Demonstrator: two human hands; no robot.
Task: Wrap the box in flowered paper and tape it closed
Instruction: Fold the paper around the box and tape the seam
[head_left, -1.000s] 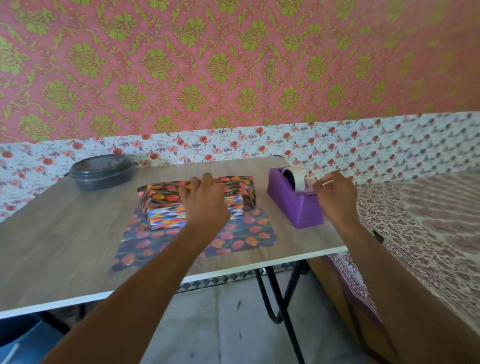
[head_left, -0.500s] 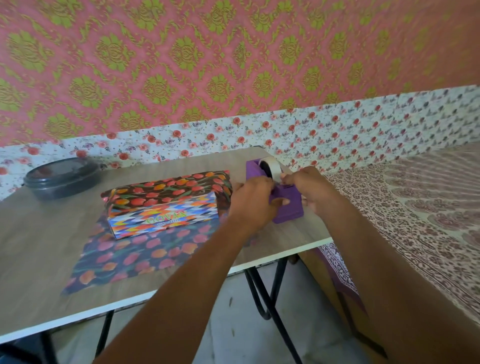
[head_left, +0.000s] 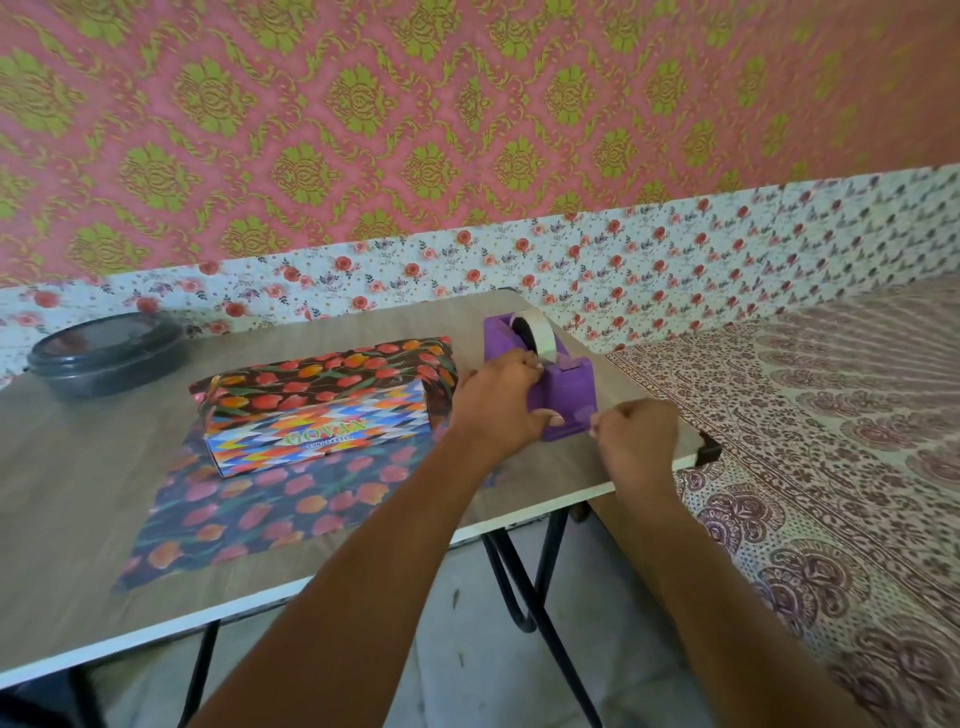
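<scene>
While the left hand (head_left: 498, 400) clamps the left side of the purple plastic tape dispenser (head_left: 569, 387), fingers curled over its top edge and thumb against its near corner, the right hand (head_left: 636, 439) sits just in front of the dispenser with its fingers curled in. Its thumb and forefinger are pinched together on what looks like a faint strip of clear tape (head_left: 586, 415) running from the dispenser's front. A pale roll of tape (head_left: 540, 335) stands upright in the dispenser's cradle.

To the left of the dispenser, near the left hand but not touching it, the rectangular cardboard box with a multicoloured zigzag print (head_left: 317, 428) lies flat on the dark sheet of paper printed with red and orange tulips (head_left: 249, 509). The paper's far part is folded up over the top of the box, its front face is bare, and the near part of the sheet lies spread on the wood-grain tabletop with a white edge (head_left: 78, 519).

At the table's far left corner sits a round black lidded container (head_left: 104, 353). A patterned maroon and cream cloth (head_left: 831, 441) lies to the right of the table.
</scene>
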